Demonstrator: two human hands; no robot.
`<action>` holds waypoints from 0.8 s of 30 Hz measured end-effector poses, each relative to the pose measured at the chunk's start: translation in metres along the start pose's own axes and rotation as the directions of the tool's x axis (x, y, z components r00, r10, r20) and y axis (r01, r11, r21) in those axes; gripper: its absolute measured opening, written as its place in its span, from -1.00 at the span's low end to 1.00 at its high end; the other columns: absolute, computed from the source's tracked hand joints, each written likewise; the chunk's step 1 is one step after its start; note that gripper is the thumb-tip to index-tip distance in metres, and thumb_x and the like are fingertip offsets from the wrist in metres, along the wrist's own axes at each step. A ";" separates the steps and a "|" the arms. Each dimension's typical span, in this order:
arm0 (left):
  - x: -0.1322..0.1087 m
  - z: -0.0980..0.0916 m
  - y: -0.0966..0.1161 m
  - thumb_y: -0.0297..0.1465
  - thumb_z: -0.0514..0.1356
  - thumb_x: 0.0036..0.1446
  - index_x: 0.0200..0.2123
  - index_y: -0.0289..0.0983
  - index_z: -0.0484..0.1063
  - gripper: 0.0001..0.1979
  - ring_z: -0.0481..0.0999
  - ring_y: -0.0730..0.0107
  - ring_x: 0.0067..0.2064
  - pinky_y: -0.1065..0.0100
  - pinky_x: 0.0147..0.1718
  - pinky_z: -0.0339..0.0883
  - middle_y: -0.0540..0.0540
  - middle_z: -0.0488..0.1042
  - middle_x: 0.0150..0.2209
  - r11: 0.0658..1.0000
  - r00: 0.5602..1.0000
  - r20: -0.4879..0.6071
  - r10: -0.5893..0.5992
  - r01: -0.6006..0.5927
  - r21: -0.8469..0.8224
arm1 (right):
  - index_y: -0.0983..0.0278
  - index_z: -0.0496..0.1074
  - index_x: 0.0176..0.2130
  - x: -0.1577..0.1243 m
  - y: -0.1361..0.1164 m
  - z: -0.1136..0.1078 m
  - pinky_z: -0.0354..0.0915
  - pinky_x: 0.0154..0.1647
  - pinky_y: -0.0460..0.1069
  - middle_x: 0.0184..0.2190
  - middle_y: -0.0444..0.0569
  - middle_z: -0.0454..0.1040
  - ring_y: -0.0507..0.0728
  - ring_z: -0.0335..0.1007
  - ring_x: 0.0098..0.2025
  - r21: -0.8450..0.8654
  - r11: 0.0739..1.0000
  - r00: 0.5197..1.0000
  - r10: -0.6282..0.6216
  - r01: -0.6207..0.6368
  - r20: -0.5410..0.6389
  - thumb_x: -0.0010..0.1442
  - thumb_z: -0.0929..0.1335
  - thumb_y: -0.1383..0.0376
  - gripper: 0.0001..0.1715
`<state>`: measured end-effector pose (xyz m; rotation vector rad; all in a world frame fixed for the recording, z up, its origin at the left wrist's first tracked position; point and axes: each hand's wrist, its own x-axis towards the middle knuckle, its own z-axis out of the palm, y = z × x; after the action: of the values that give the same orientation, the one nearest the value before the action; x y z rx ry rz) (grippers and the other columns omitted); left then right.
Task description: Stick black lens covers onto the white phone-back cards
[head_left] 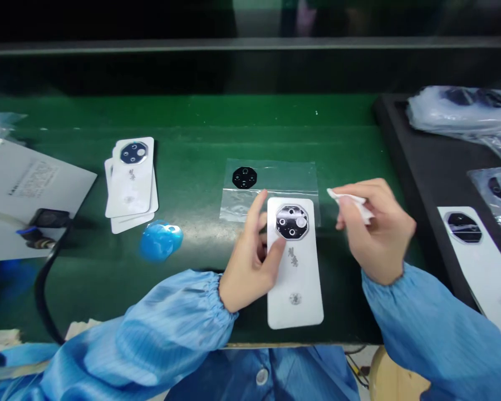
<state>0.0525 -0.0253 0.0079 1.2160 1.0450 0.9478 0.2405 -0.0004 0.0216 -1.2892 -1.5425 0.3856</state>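
Phone cover (pixel 296 289) under left grip (pixel 248 259)

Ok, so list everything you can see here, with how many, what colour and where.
phone back cover: one, white, centre front of the mat, held by the left hand
stacked back covers: at least three, white, left of centre
back cover on tray: one, white, far right
black tray: one, black, right
plastic bags: several, clear, on the tray
clear bag: one, clear, mid-mat
round camera piece: one, black, in the clear bag
putty blob: one, blue, left of centre
paper sheet: one, grey-white, far left
cable: one, black, left
bench mat: one, green, underneath
wipe: one, white, in the right hand
left hand: one, bare, on the phone back cover
right hand: one, bare, holding the wipe
sleeves: two, blue, both forearms
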 end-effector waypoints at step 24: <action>0.099 -0.079 -0.014 -0.08 0.36 -0.03 -0.28 -0.27 0.31 -0.55 0.45 0.20 -0.16 0.25 -0.20 0.38 -0.12 0.33 -0.20 0.480 0.910 -0.246 0.334 0.060 0.875 | 0.22 0.34 -0.04 0.019 0.029 0.026 0.23 0.02 0.20 -0.07 0.05 0.39 0.26 0.30 -0.01 -0.186 0.943 0.851 -0.151 0.277 0.503 0.26 0.27 0.30 -0.75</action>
<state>0.0024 0.0881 -0.0200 2.0400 1.9244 0.7825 0.2364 0.0361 -0.0018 -1.2474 -2.2027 0.3936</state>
